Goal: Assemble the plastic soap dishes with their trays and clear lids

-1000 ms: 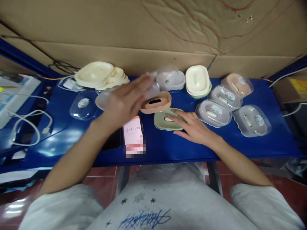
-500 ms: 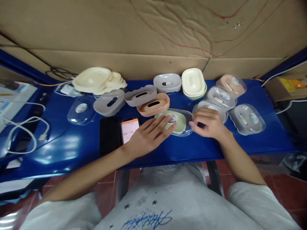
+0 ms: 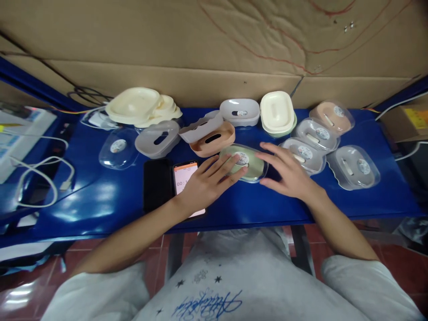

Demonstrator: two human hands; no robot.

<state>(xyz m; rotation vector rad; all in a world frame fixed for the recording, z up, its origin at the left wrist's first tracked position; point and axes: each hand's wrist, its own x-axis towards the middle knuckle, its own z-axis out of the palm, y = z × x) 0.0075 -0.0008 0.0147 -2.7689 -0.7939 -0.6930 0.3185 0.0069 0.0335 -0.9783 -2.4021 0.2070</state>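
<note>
A green oval box with a clear plastic lid point(image 3: 256, 167) and a round sticker lies at the table's front middle. My left hand point(image 3: 209, 183) rests with outstretched fingers over the lid's left part, covering some of it. At its right end is my right hand point(image 3: 289, 174), thumb and fingers spread around the edge; whether they touch it I cannot tell. Just behind stands an orange slotted oval shell point(image 3: 214, 140), with a grey slotted shell point(image 3: 202, 127) leaning tilted on it.
Several lidded boxes point(image 3: 356, 167) stand at the right. Cream lids point(image 3: 133, 104) are piled back left, and more cream lids point(image 3: 277, 111) back right. A clear lid point(image 3: 117, 149), a grey shell point(image 3: 158, 138), a black phone point(image 3: 157, 185) and a lit phone point(image 3: 185, 176) are left.
My right hand has opened from a pinch on the clear lid's right edge. The green part now fills more of the lid's outline. The grey shell has tipped up on the orange one.
</note>
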